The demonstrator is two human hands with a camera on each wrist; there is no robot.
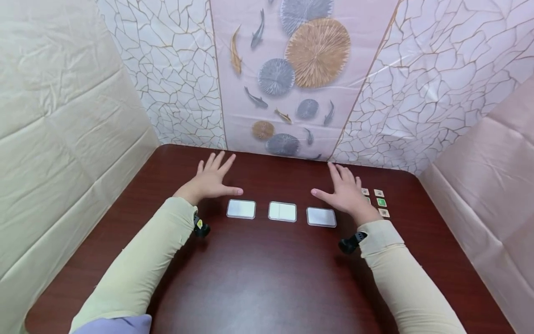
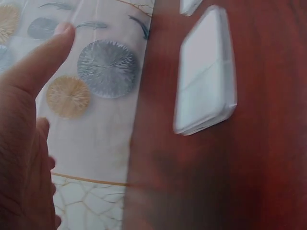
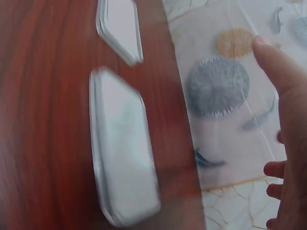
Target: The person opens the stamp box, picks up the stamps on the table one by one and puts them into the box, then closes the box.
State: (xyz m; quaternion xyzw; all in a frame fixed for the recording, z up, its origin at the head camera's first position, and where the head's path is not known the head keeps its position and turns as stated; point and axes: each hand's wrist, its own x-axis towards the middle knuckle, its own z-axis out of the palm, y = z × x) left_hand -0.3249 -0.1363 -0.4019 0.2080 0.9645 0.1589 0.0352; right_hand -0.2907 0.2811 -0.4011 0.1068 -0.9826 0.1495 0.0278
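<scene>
My left hand [image 1: 212, 182] hovers over the table's left side with fingers spread, holding nothing. Its thumb points toward the left white rectangular case [image 1: 241, 209], which has a clear rim. My right hand [image 1: 344, 190] is likewise spread and holds nothing, above and behind the right white case [image 1: 321, 217]. Between these two lies a middle white case [image 1: 282, 211], in the same row. In the left wrist view a white case [image 2: 204, 72] lies apart from the thumb; in the right wrist view another case [image 3: 124, 148] also lies apart from the hand.
Small square tiles, some with green faces [image 1: 381, 202], lie in columns beyond my right hand, partly hidden by it. The dark reddish table [image 1: 258, 269] meets a patterned backdrop [image 1: 179, 83] at its far edge. Pale cloth walls [image 1: 62, 139] stand on both sides.
</scene>
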